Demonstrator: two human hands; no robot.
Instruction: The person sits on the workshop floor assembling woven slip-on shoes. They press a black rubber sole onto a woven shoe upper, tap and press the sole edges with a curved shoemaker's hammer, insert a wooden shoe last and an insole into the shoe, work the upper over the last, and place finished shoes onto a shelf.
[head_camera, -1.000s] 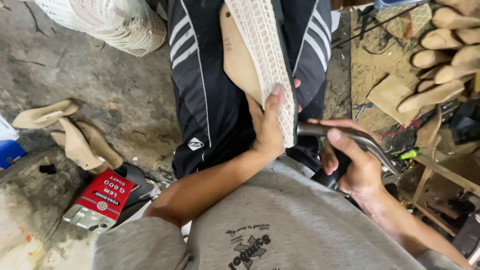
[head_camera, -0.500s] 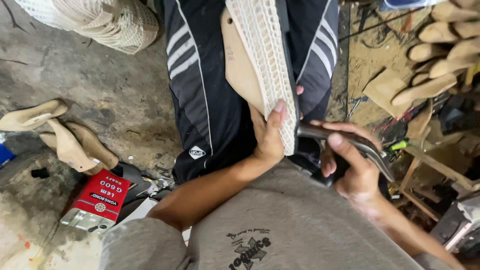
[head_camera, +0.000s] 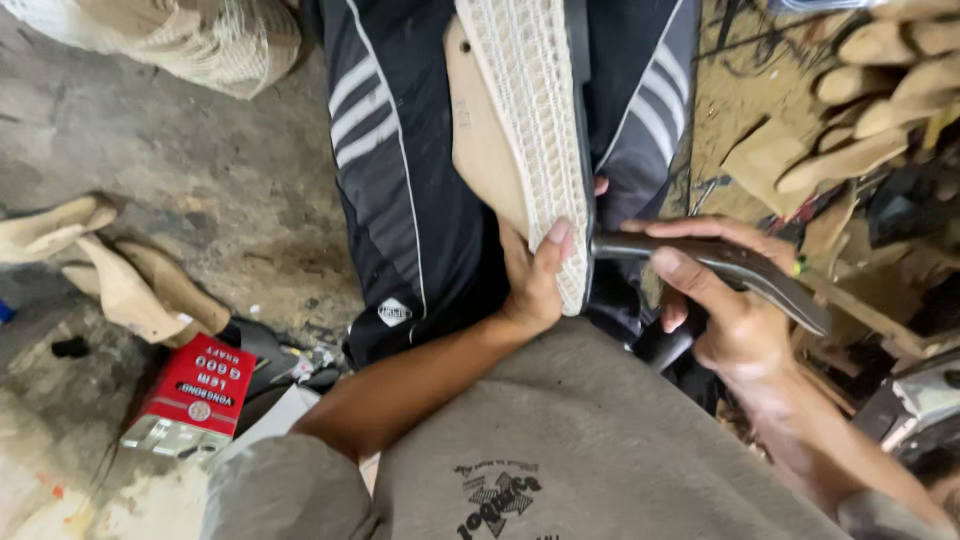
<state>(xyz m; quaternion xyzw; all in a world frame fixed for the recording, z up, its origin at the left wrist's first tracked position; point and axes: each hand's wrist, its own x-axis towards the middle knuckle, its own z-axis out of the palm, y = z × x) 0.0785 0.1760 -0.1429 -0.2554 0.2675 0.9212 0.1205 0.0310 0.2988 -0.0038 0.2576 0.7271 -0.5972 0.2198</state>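
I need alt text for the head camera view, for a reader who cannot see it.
Seen from above, a person's left hand grips a cream woven shoe sole on their lap, while the right hand holds a dark curved tool against its edge. A red tin and tan shoe lasts lie on the concrete floor.

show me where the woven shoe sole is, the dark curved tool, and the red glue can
woven shoe sole (head_camera: 525, 130), head view, on the cream patterned face, mid-length.
dark curved tool (head_camera: 745, 270), head view, on the handle beyond the right hand's thumb.
red glue can (head_camera: 205, 385), head view, on its red label side.
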